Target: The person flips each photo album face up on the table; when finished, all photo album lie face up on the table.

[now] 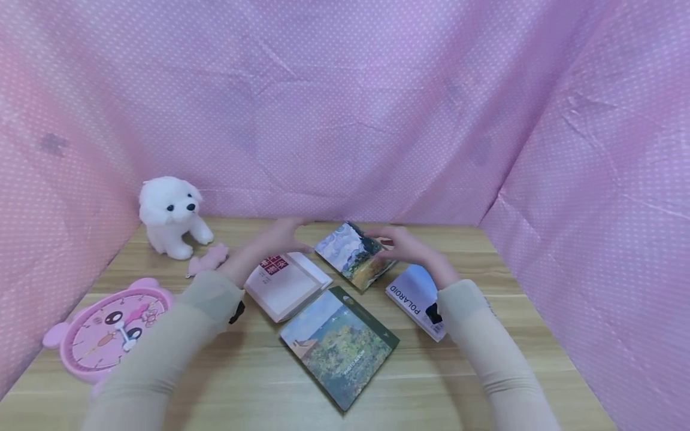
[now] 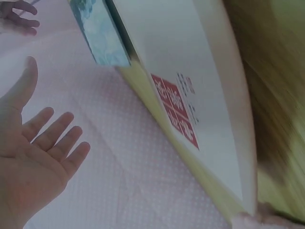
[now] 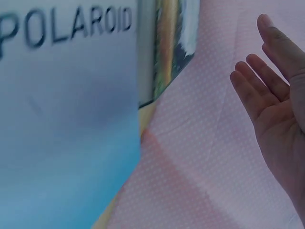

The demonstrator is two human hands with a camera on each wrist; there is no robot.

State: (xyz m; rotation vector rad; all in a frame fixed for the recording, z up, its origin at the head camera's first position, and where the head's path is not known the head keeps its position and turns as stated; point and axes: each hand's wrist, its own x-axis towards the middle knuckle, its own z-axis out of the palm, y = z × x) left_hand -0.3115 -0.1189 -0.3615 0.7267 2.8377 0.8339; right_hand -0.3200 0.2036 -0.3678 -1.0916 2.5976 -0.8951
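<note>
Above the far end of the white book with red square lettering [image 1: 288, 284], my left hand [image 1: 277, 236] hovers with spread, relaxed fingers. In the left wrist view that hand [image 2: 43, 152] is palm-up to the camera and holds nothing. My right hand [image 1: 404, 245] is over the right edge of a landscape-painted album [image 1: 347, 254]; its loosely bent fingers hold nothing in the right wrist view. Below the right wrist lies a blue-and-white POLAROID album [image 1: 412, 293], partly hidden by the sleeve. Nearest me is a photo album with a painted meadow cover [image 1: 339, 347].
At the left stand a white plush dog [image 1: 169, 215] and, before it, a small pink item [image 1: 209, 258]. A pink cartoon clock [image 1: 102, 335] lies at the left front, partly behind the left sleeve. Pink dotted cloth [image 1: 345, 120] hangs around the wooden table [image 1: 431, 389].
</note>
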